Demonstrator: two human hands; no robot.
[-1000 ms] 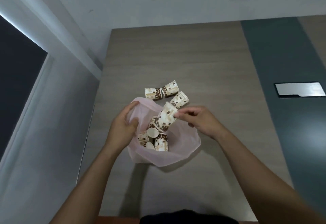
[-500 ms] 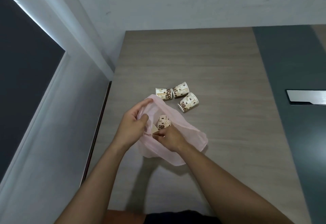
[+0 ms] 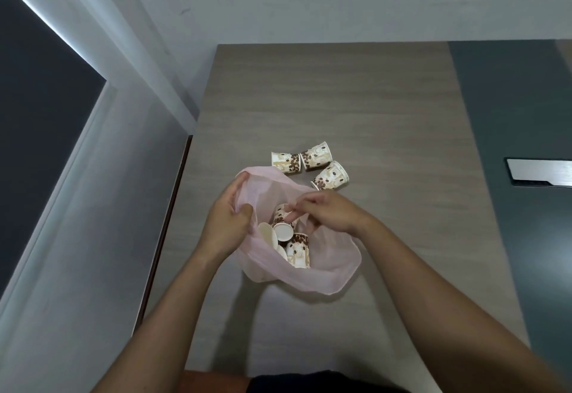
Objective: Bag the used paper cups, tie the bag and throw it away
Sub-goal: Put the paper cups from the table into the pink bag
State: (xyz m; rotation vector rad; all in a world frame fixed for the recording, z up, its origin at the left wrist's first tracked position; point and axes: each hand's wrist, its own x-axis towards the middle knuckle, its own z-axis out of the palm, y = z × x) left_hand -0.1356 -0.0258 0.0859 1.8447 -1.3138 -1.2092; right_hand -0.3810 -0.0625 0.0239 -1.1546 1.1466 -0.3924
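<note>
The left hand (image 3: 227, 222) still grips the bag (image 3: 334, 272) rim; the right hand (image 3: 331, 211) has risen above the bagged cups (image 3: 298, 248), grip unclear.

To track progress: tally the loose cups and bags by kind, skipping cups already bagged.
Loose paper cups: 3
Pink bag: 1
Total: 4

Your left hand (image 3: 229, 222) pinches the rim of the thin pink bag (image 3: 325, 278), open between your hands, with bean-printed paper cups (image 3: 297, 247) jumbled inside beneath your right hand (image 3: 331, 213) and three more cups (image 3: 312, 162) lying tipped just beyond it.
</note>
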